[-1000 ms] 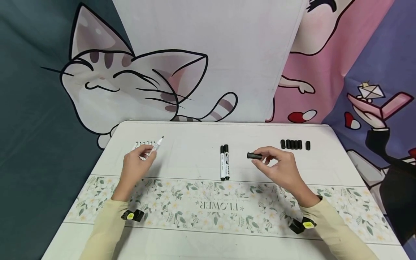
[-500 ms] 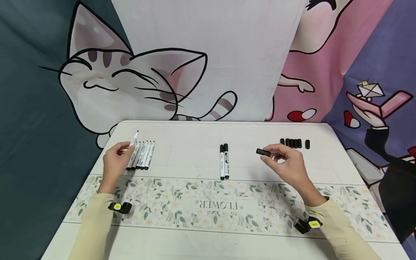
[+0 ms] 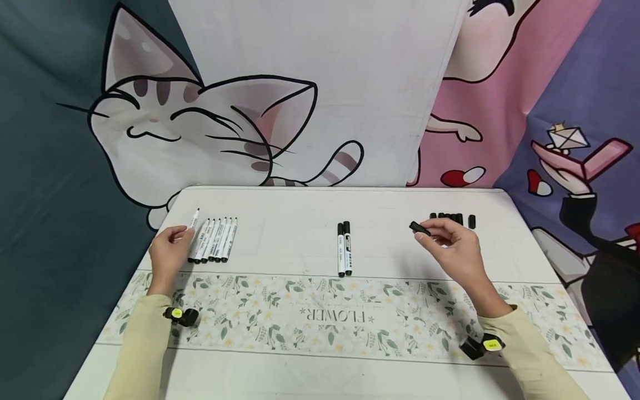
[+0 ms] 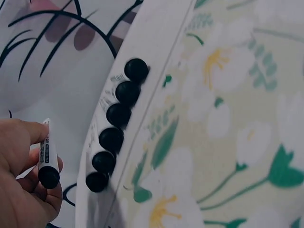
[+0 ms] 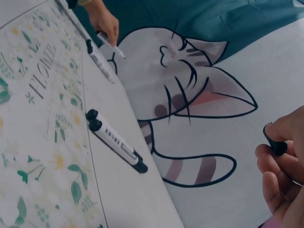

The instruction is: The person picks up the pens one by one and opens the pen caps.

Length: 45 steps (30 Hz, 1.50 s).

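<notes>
On the left, my left hand (image 3: 168, 250) pinches an uncapped white marker (image 3: 194, 218), its tip pointing away from me. The left wrist view shows that marker's black end (image 4: 49, 177) below the thumb and fingers. Just right of this hand lies a side-by-side row of uncapped markers (image 3: 216, 239), tips toward the far edge. My right hand (image 3: 455, 247) pinches a black marker cap (image 3: 419, 228) between thumb and fingertips. Behind it are several loose black caps (image 3: 446, 217), partly hidden by the fingers, and a single cap (image 3: 471, 221) a little to the right.
Two capped markers (image 3: 344, 249) lie side by side mid-table, between the hands. The white table (image 3: 300, 333) has a flower-printed band (image 3: 280, 314) across it. Cartoon-printed cloth (image 3: 350, 83) hangs directly behind its far edge.
My left hand has moved left with its marker, uncovering the row of markers. My right hand has moved right with the cap, over toward the loose caps.
</notes>
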Each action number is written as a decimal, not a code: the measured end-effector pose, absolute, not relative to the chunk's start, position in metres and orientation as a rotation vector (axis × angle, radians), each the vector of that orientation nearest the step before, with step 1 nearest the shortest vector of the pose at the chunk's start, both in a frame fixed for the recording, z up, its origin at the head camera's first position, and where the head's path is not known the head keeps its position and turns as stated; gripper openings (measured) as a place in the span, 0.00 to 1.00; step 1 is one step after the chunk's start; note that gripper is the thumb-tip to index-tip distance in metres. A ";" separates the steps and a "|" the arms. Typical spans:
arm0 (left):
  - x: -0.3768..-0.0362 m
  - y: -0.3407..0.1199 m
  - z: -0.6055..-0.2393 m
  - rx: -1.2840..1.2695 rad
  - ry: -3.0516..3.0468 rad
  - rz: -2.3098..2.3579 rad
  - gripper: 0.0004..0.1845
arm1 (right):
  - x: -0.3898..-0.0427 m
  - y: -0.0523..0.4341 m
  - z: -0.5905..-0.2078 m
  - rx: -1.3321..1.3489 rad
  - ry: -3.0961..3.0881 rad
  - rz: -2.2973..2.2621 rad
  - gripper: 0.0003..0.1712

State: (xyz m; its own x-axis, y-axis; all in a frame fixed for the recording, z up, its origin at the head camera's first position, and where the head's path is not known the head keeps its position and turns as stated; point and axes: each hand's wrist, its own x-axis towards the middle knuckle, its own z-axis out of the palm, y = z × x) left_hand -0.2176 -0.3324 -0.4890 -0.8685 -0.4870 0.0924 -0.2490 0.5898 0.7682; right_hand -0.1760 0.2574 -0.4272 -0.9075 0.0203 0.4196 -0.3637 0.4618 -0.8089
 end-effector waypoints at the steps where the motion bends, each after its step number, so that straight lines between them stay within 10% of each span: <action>1: -0.217 -0.334 -0.491 0.616 -2.531 -1.158 0.27 | -0.176 0.259 -0.427 0.279 -2.346 1.433 0.14; 45: -0.230 -0.345 -0.512 0.842 -2.620 -1.232 0.29 | -0.196 0.335 -0.449 -0.234 -2.197 1.642 0.13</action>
State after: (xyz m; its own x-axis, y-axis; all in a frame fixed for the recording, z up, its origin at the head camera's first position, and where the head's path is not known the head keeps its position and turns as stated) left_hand -0.2299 -0.3448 -0.5117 -0.8366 -0.5351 -0.1175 -0.4319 0.5122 0.7424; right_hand -0.1956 0.3346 -0.4492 -0.9114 0.3568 0.2050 -0.0956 0.3010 -0.9488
